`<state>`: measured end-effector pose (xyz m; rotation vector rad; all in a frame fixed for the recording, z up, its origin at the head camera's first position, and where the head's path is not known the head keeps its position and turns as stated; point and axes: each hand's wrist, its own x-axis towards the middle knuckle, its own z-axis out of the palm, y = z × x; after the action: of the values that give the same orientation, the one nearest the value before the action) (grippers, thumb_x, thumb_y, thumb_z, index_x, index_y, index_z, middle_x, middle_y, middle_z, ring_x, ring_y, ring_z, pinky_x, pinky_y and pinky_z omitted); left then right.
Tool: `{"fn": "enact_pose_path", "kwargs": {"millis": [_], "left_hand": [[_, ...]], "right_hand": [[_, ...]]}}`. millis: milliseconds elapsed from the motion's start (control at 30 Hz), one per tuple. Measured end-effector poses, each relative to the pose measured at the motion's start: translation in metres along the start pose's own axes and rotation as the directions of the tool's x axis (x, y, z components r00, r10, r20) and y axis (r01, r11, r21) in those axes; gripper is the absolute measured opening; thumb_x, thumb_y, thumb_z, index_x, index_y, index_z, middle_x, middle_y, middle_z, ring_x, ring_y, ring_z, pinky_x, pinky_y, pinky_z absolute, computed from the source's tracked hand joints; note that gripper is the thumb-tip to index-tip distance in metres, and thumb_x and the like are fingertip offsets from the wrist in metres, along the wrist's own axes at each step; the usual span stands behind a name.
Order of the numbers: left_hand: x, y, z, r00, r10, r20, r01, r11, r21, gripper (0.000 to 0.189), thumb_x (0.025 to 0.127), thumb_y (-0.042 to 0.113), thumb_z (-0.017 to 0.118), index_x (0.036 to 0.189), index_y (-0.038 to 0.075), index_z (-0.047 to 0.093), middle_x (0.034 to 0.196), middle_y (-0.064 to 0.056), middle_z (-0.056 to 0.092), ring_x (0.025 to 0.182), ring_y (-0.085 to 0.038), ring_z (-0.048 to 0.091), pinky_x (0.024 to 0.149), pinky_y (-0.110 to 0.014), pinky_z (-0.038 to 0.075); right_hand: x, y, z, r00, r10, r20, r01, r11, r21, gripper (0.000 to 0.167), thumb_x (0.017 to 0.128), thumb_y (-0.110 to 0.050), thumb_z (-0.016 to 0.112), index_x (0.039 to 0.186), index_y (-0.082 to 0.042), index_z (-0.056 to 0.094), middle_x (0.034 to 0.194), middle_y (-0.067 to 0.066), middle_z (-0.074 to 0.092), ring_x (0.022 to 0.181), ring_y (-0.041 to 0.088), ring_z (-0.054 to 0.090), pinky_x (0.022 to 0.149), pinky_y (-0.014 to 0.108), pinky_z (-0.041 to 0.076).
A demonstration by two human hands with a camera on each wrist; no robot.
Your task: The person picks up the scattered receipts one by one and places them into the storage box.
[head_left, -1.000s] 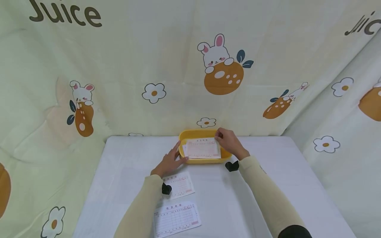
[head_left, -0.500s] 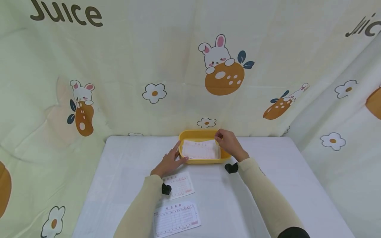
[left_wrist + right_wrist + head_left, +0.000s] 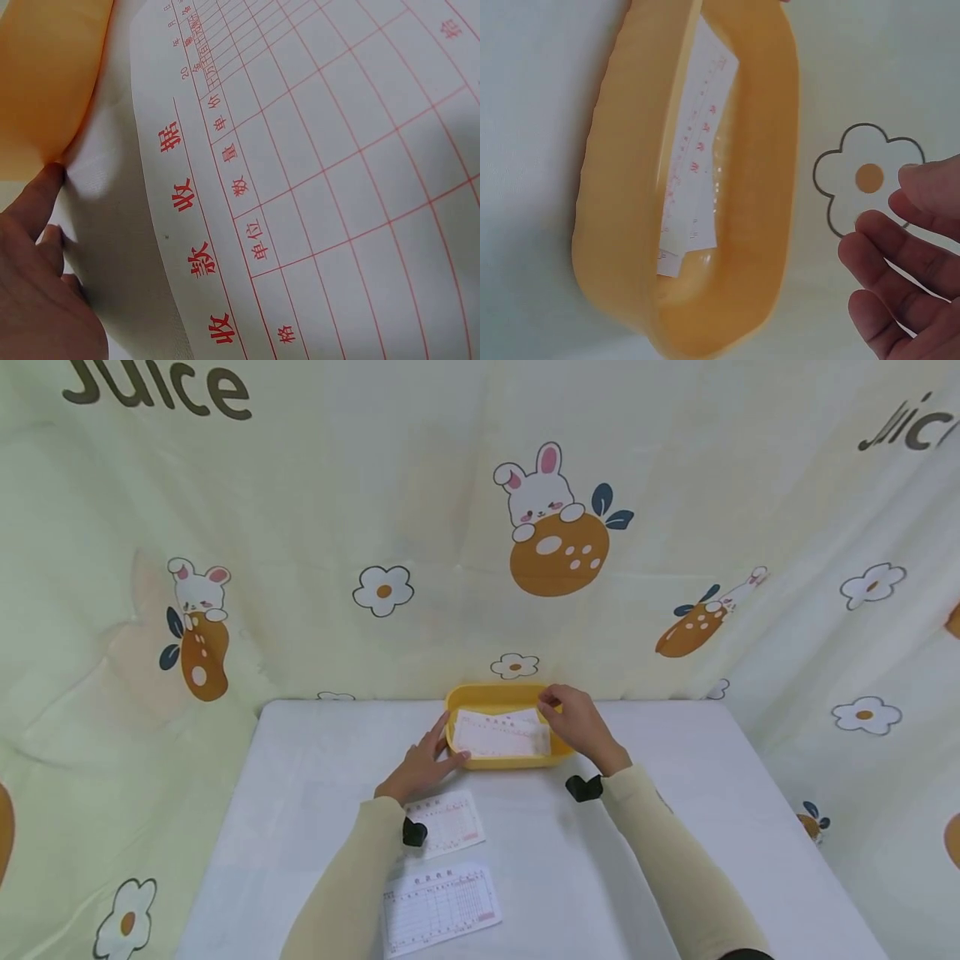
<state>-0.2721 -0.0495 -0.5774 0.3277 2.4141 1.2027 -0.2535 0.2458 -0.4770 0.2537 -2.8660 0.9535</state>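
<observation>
A yellow plastic basket (image 3: 512, 762) stands at the table's far edge with receipt slips (image 3: 501, 737) lying in it, partly overlapping. My left hand (image 3: 422, 768) rests against the basket's left end, its fingers extended along the side and the thumb at the front rim. In the left wrist view a straight fingertip touches the yellow wall low down. Over the basket's right end hovers my right hand (image 3: 573, 720). Its fingers (image 3: 900, 247) are loosely bent in the right wrist view, with nothing between them, and the slips lie apart from them.
On the table in front of the basket lies a red-printed receipt slip (image 3: 447, 823), partly under the left wrist. Nearer still is another ruled slip (image 3: 442, 910). A patterned curtain (image 3: 420, 510) hangs right behind the white-covered table (image 3: 600, 860).
The top receipt slip, whose corner the right hand held, has come free and dropped flatter into the basket. Another slip's corners now show behind it. Both hands have hardly moved.
</observation>
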Motion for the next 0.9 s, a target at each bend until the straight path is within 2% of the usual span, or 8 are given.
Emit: {"fn": "enact_pose_path", "kwargs": {"millis": [433, 667, 900], "left_hand": [[0.0, 0.0, -0.002, 1.0, -0.01, 0.01, 0.01, 1.0, 0.003, 0.095, 0.101, 0.065, 0.064, 0.172, 0.047, 0.004, 0.174, -0.004, 0.031, 0.162, -0.046, 0.008, 0.124, -0.073, 0.007], [0.002, 0.001, -0.002, 1.0, 0.005, 0.009, -0.005, 1.0, 0.01, 0.096, 0.101, 0.062, 0.066, 0.173, 0.042, 0.005, 0.173, -0.007, 0.033, 0.162, -0.043, 0.01, 0.126, -0.069, 0.006], [0.004, 0.0, 0.001, 1.0, 0.019, 0.006, -0.019, 1.0, 0.024, 0.097, 0.101, 0.062, 0.065, 0.174, 0.039, 0.005, 0.173, -0.009, 0.033, 0.163, -0.038, 0.014, 0.129, -0.063, 0.003]], "right_hand": [[-0.034, -0.022, -0.005, 0.997, -0.064, -0.047, 0.064, 0.998, 0.016, 0.023, 0.106, -0.006, 0.067, 0.124, 0.007, 0.071, 0.117, 0.019, 0.072, 0.104, 0.034, 0.066, 0.095, 0.056, 0.056], [-0.045, -0.038, 0.005, 0.996, -0.078, -0.035, 0.079, 0.997, 0.022, 0.019, 0.105, -0.006, 0.068, 0.121, 0.003, 0.072, 0.114, 0.013, 0.073, 0.1, 0.029, 0.066, 0.09, 0.051, 0.058], [-0.055, -0.047, 0.025, 0.996, -0.087, 0.021, 0.086, 0.996, 0.031, 0.017, 0.104, -0.007, 0.069, 0.119, 0.001, 0.074, 0.11, 0.008, 0.074, 0.095, 0.022, 0.065, 0.087, 0.042, 0.059]]}}
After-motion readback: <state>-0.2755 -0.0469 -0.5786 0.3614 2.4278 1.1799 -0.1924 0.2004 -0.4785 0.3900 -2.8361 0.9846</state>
